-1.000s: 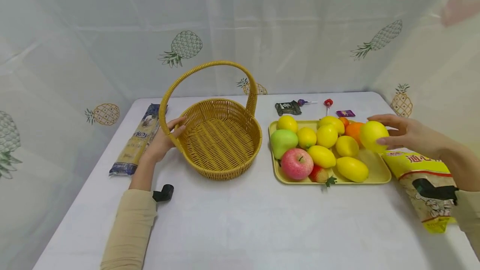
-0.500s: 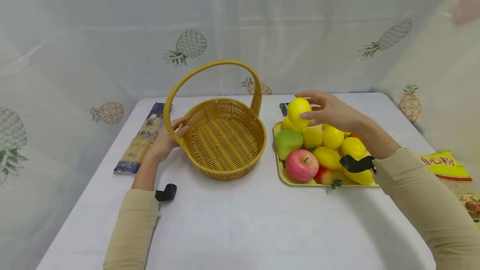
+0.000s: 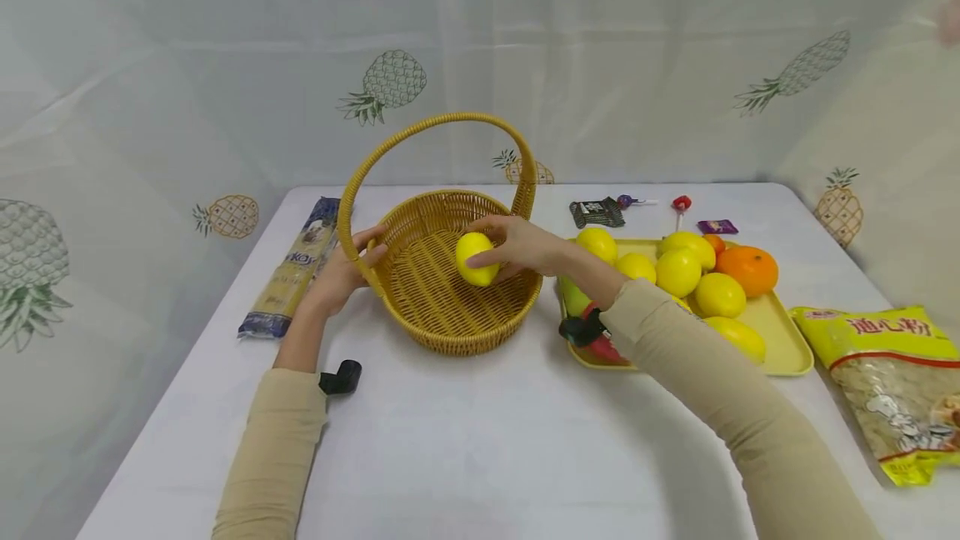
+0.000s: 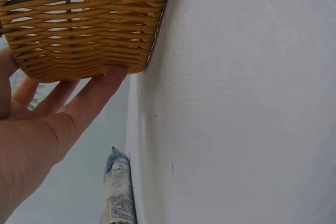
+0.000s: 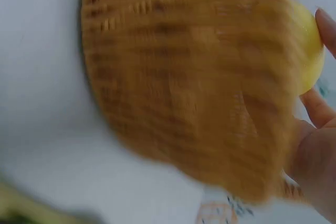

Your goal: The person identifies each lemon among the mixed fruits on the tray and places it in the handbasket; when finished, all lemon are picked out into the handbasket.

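One lemon (image 3: pixel 469 248) is clamped between thumb and fingers in the right grip (image 3: pixel 527 248), over the woven floor of the basket (image 3: pixel 450 345). The arm lies on the near side of the handle's (image 3: pixel 465 117) right foot, likely so that the arch stays clear of it. At the other side, the left grip (image 3: pixel 341 275) holds the basket near the handle's left foot, its fingers against the outer wall; that probably steadies something light on a smooth desk (image 3: pixel 480 448). Fruit sits together on the tray (image 3: pixel 782 336) just right of the basket, which seems to keep the reach short, though the right sleeve (image 3: pixel 720 382) hides part of it. The bag (image 3: pixel 896 390) and the pack (image 3: pixel 287 280) lie outside both, apparently leaving the stretch between tray and basket free for the arm.
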A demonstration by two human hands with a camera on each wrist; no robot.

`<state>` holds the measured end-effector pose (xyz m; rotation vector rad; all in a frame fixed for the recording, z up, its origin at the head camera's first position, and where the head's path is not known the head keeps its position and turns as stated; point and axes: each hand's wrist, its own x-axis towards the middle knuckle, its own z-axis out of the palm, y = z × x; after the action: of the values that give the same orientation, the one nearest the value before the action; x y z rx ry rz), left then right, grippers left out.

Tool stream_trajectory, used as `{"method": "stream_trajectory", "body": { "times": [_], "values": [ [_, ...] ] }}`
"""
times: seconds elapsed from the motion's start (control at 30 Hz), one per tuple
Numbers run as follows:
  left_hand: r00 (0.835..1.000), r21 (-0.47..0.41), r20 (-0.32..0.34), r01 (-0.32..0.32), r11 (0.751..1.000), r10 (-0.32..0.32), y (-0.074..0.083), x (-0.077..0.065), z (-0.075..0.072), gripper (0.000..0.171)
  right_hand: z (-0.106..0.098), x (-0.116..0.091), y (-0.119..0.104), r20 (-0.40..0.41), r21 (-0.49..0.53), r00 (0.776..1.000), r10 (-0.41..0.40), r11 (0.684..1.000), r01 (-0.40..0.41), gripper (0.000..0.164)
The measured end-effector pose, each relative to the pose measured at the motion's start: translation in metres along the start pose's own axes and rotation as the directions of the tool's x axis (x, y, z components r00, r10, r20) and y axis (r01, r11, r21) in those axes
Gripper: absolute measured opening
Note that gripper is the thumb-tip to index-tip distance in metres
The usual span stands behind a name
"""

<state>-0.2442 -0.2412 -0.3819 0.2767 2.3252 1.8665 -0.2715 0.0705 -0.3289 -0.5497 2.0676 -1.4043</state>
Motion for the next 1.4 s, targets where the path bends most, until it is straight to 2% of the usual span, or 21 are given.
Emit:
{"method": "stream_trajectory", "body": {
  "times": [0.2,0.3,0.43,0.57,0.73,0.83,0.93,1.0,1.17,1.27,1.4],
  "values": [
    [1.000,0.016,-0.007,0.001,1.000,-0.001,0.000,-0.001,0.000,0.060,0.038,0.031,0.000,0.023,-0.097,0.998,0.056,0.994,-0.053,0.068],
    [1.000,0.027,-0.012,-0.006,1.000,0.006,0.000,-0.001,0.000,0.059,0.054,0.039,-0.001,0.006,-0.152,0.998,0.065,0.986,-0.063,0.069],
    [1.000,0.036,-0.016,0.002,0.999,-0.002,0.000,0.000,0.002,0.060,0.070,0.045,-0.001,-0.009,-0.156,0.998,0.064,0.986,-0.064,0.070],
    [1.000,0.040,-0.014,0.002,0.999,-0.002,0.000,0.001,0.003,0.060,0.077,0.044,-0.002,-0.004,-0.076,0.998,0.063,0.995,-0.063,0.069],
    [1.000,0.042,-0.025,0.006,0.999,-0.005,-0.001,0.002,0.002,0.060,0.077,0.041,-0.005,0.003,0.056,0.997,0.073,0.996,-0.073,0.059],
    [1.000,0.040,-0.024,0.005,0.999,-0.004,0.000,0.000,0.002,0.059,0.076,0.041,-0.004,0.005,0.089,0.998,0.066,0.994,-0.066,0.054],
    [1.000,0.022,-0.017,-0.003,1.000,0.003,0.000,-0.002,0.002,0.059,0.070,0.041,-0.004,0.041,0.106,0.998,0.049,0.993,-0.053,0.054],
    [1.000,0.017,-0.013,-0.006,1.000,0.006,0.001,-0.002,0.002,0.059,0.062,0.038,-0.007,0.096,0.124,0.994,0.048,0.990,-0.060,0.055],
    [1.000,0.023,-0.022,-0.007,1.000,0.007,0.000,-0.003,0.002,0.059,0.025,0.022,-0.020,0.227,0.125,0.971,0.074,0.987,-0.104,0.054],
    [1.000,0.027,-0.022,-0.017,0.999,0.018,-0.002,-0.003,0.002,0.058,-0.002,0.005,-0.027,0.236,0.109,0.969,0.065,0.990,-0.092,0.052],
    [1.000,0.027,-0.020,-0.023,0.999,0.024,-0.002,-0.003,0.001,0.059,-0.039,-0.027,-0.030,0.216,0.111,0.976,0.003,0.993,-0.028,0.051]
  ]
}}
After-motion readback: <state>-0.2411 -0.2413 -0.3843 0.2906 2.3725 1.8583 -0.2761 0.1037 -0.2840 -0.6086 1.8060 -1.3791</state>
